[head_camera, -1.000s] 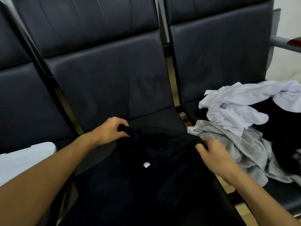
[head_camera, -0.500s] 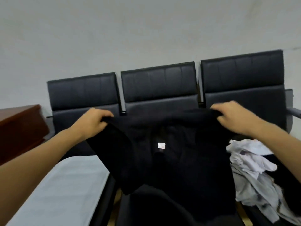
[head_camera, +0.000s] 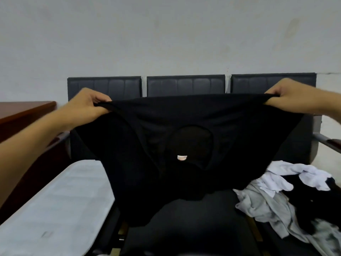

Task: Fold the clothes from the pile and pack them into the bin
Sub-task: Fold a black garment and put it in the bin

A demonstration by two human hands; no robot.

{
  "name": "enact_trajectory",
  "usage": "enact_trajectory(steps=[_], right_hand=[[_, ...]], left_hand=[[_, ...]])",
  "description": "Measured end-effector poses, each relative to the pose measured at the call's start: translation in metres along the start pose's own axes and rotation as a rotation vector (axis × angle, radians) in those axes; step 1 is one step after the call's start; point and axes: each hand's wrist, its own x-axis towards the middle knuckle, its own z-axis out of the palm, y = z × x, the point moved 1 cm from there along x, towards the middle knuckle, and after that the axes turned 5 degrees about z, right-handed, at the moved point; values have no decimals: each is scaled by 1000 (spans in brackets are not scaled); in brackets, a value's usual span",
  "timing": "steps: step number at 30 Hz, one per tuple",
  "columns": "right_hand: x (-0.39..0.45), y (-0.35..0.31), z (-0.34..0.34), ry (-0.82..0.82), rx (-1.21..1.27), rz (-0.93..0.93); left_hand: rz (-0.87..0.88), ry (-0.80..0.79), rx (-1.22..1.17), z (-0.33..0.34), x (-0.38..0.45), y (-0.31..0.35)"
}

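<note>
Gripping soft black shirt (head_camera: 166,137), apparently inverted, taut.

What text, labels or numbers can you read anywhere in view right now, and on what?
None can be read.
White tag inside the neck of the black shirt: too small and blurred, any print unreadable.
Faint mark on the white surface at left: blurred, unreadable.

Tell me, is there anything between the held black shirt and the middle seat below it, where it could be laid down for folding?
Nothing visible does. The black shirt hangs from the left hand and right hand above the middle seat, whose visible part is bare. The clothes pile lies on the seat to the right, and the white bin lid to the left.
</note>
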Motion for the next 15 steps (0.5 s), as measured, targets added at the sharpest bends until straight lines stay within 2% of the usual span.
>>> enact_trajectory(steps=[5, 9, 11, 12, 15], right_hand=[[14, 20, 9, -87, 106, 176], [33, 47, 55, -270, 172, 297], [47, 72, 98, -372, 152, 340], [50, 77, 111, -385, 98, 329], [79, 112, 185, -371, -118, 259]], left_hand=[[-159, -196, -315, 4, 8, -17], [-383, -352, -444, 47, 17, -67], [-528, -461, -383, 89, 15, -102], [-540, -479, -267, 104, 13, -111], [-434, -495, 94, 175, 9, -166]])
